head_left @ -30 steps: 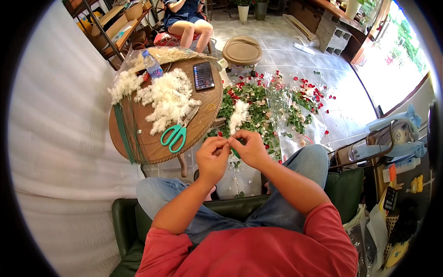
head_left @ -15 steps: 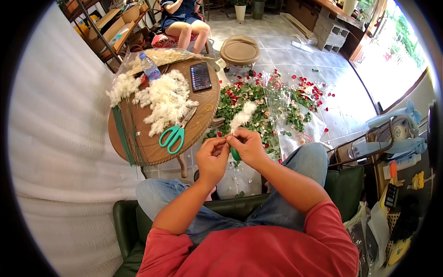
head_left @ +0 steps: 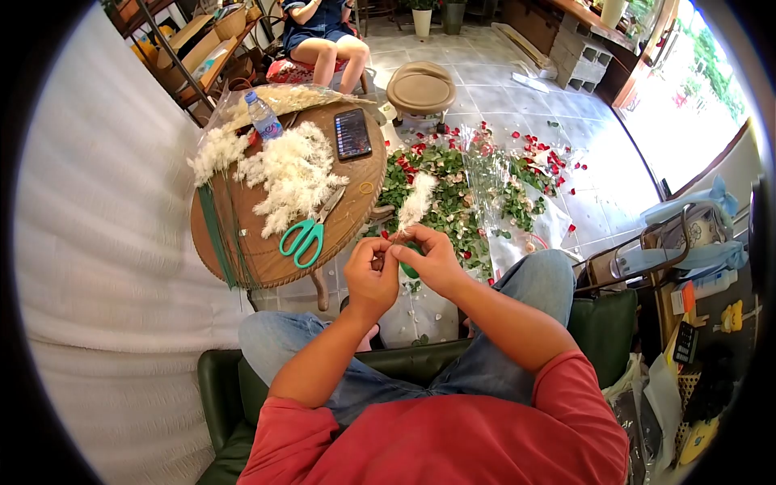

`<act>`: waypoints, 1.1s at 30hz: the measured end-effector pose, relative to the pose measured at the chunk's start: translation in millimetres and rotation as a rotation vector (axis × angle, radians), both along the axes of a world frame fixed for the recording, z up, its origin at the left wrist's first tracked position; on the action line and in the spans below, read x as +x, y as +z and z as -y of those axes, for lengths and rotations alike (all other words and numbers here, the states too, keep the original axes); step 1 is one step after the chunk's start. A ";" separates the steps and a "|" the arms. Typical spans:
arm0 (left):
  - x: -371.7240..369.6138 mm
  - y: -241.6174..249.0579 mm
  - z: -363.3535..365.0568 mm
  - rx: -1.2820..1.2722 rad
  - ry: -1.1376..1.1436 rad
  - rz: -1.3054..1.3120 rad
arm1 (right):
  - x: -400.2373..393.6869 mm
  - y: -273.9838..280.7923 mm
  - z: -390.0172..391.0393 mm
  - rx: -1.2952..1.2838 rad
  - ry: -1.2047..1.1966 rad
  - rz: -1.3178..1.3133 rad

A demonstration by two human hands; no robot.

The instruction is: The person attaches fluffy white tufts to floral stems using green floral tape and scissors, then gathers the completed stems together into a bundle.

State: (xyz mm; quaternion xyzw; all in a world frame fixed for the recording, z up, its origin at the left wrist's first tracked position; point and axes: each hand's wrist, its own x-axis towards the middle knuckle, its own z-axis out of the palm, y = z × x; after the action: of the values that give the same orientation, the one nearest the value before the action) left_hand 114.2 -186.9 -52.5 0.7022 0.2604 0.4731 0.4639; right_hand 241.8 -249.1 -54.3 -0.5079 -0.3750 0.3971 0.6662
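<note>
A fluffy white dried-grass plume (head_left: 419, 198) points up and away from my two hands, its base between my fingertips. My left hand (head_left: 372, 275) is closed, thumb and fingers pinching the plume's thin stem. Beside it, touching at the tips, my right hand (head_left: 430, 260) is closed too. A green roll of tape (head_left: 411, 270) shows partly under the right fingers; the rest of it is hidden. To the left, on a round wooden table (head_left: 343, 230), lie turquoise-handled scissors (head_left: 303, 241), a heap of white plumes (head_left: 295, 174) and green wire stems (head_left: 214, 242).
A phone (head_left: 352, 133), a water bottle (head_left: 264, 119) and a yellow ring (head_left: 366, 188) are also on the table. Leaves and red petals (head_left: 453, 190) litter the tiled floor. A brown stool (head_left: 421, 87) and a seated person (head_left: 319, 40) are farther back.
The plume has tipped and shifted slightly left and down. My fingers have moved a little around its base, the right thumb now lying across toward the left hand.
</note>
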 end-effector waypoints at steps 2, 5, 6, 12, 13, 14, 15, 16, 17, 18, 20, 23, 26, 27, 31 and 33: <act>-1.3 0.3 -0.4 -0.042 -0.024 0.009 | 3.2 -0.5 -0.6 -0.053 0.021 0.026; -2.8 -2.7 -3.9 -0.154 -0.079 -0.009 | 6.6 0.2 -2.1 -0.066 0.025 -0.039; -3.1 -2.7 -4.9 -0.236 -0.096 -0.020 | 6.9 -0.1 -1.9 -0.058 0.026 -0.023; -10.4 15.5 -16.7 -0.786 -0.321 0.068 | 12.2 8.3 -0.6 -0.076 0.065 -0.053; -11.9 18.7 -20.4 -0.943 -0.429 0.126 | 13.2 9.4 -0.2 -0.089 0.073 -0.022; -13.6 22.4 -23.6 -0.943 -0.428 0.126 | 13.2 9.6 0.0 -0.089 0.074 -0.022; -15.5 25.9 -26.4 -0.987 -0.481 0.115 | 12.8 9.8 -0.2 -0.071 0.073 -0.025; -16.8 27.5 -27.5 -1.031 -0.534 0.104 | 12.8 10.1 -0.4 -0.054 0.073 -0.028; -17.1 25.1 -28.1 -1.032 -0.531 0.107 | 13.5 9.9 -0.2 -0.056 0.076 -0.026; -17.0 21.6 -29.1 -1.017 -0.529 0.112 | 14.3 9.2 -0.2 -0.050 0.088 -0.039; -14.0 17.1 -24.0 -1.004 -0.526 0.116 | 14.8 7.7 -1.0 -0.044 0.100 -0.054; -2.5 13.4 -8.6 0.009 -0.097 -0.045 | 14.7 8.1 -2.5 -0.108 0.045 -0.054; 0.8 9.8 -12.6 0.291 0.017 -0.113 | 12.4 8.9 -3.0 -0.169 -0.017 -0.046; 3.2 9.2 -12.1 0.176 0.006 -0.078 | 12.9 7.2 -4.2 -0.127 -0.062 0.142; 4.7 -0.1 -20.6 -0.264 -0.111 0.061 | 10.9 21.9 -0.1 0.181 -0.128 0.643; 2.9 -1.6 -19.6 -0.302 -0.109 0.051 | 12.8 21.8 -0.8 0.202 -0.124 0.665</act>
State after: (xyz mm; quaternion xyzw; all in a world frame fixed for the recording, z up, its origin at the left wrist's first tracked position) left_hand 117.0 -167.4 -54.0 0.6254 0.2782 0.4203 0.5957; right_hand 254.7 -248.3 -32.5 -0.5630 -0.5772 0.1295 0.5772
